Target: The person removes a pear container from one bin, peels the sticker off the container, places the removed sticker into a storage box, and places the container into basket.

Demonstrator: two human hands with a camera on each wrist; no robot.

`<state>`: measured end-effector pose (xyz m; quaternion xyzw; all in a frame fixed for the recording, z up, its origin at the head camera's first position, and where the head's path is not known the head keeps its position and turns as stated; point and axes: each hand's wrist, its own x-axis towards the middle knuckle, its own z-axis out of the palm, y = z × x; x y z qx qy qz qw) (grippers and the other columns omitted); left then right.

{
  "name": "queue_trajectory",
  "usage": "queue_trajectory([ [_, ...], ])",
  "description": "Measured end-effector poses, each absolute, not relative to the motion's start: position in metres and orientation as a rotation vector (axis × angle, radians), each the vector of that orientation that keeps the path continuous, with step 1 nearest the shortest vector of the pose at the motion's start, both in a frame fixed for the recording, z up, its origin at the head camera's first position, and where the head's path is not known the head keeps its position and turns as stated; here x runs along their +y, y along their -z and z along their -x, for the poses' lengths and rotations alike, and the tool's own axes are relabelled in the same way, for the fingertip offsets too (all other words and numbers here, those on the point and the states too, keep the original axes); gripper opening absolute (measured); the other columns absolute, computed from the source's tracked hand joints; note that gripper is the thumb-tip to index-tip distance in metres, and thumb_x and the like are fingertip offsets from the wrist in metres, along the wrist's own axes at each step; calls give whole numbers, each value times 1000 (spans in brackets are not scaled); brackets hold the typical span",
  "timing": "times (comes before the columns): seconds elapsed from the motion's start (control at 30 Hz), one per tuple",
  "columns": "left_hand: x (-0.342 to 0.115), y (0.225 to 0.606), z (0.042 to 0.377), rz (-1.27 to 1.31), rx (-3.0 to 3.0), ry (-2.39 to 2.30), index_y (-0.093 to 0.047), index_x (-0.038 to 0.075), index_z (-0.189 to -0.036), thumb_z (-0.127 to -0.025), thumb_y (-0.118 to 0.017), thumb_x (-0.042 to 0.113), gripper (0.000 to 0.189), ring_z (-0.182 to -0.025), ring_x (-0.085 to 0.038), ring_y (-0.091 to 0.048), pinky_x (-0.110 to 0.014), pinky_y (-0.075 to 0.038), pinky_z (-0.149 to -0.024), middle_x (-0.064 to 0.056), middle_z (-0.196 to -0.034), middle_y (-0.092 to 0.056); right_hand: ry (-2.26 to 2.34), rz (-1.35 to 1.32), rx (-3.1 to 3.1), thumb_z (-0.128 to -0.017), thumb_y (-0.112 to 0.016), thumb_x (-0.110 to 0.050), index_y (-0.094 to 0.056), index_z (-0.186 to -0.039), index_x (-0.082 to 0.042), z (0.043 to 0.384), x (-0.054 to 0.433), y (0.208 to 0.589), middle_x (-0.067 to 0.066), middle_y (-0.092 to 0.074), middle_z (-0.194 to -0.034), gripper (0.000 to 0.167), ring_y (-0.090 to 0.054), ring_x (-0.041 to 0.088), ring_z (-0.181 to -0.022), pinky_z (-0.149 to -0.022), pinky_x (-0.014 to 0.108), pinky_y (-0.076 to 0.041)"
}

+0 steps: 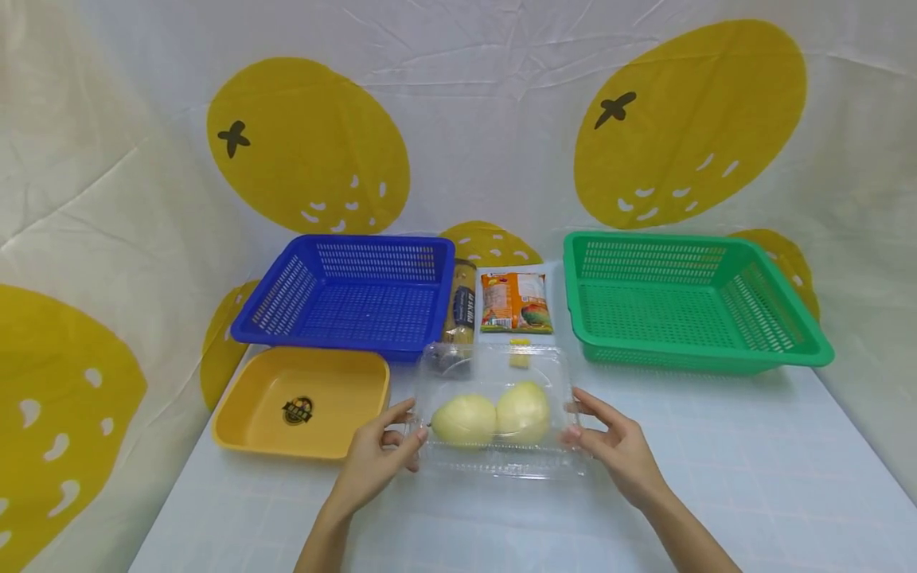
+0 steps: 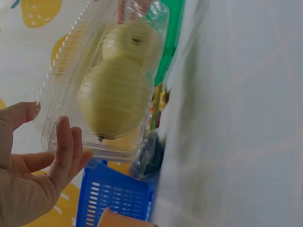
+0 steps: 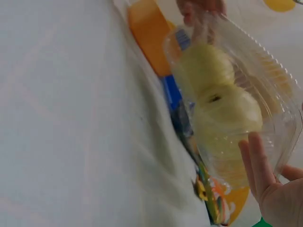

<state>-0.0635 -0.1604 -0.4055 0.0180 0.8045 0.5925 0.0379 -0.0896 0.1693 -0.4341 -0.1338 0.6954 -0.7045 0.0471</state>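
Note:
A lidded clear plastic clamshell container (image 1: 501, 465) holds two pale yellow-green pears (image 1: 464, 420) lying side by side. My left hand (image 1: 380, 455) grips its left end, the thumb toward me and the fingers on the far side. At the opposite end my right hand (image 1: 622, 452) holds it the same way. Both wrist views show the container (image 2: 61, 94) raised off the table, with the pears (image 3: 229, 111) visible through the plastic. In the right wrist view, fingers of the right hand (image 3: 281, 198) lie against its underside.
Left of the container stands a yellow tray (image 1: 243, 434), behind it a blue basket (image 1: 344, 344). A green basket (image 1: 688, 362) stands at the right. Between the baskets lie a long brown packet (image 1: 462, 302), an orange bag (image 1: 514, 302) and a small yellow item (image 1: 519, 354).

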Motion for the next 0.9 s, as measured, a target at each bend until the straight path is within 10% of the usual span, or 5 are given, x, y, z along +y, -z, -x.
queue_trajectory([
  [0.9,-171,370,67,-275,2507,-1802,-46,-4,-132,-87,-67,12,52,-56,-14,-63,-28,-53,-55,-25,-114,-56,2270,706,2003,-88,-49,14,-37,-137,9,89,169,405,10,-54,-112,51,-69,20,-85,-72,35,-56],
])
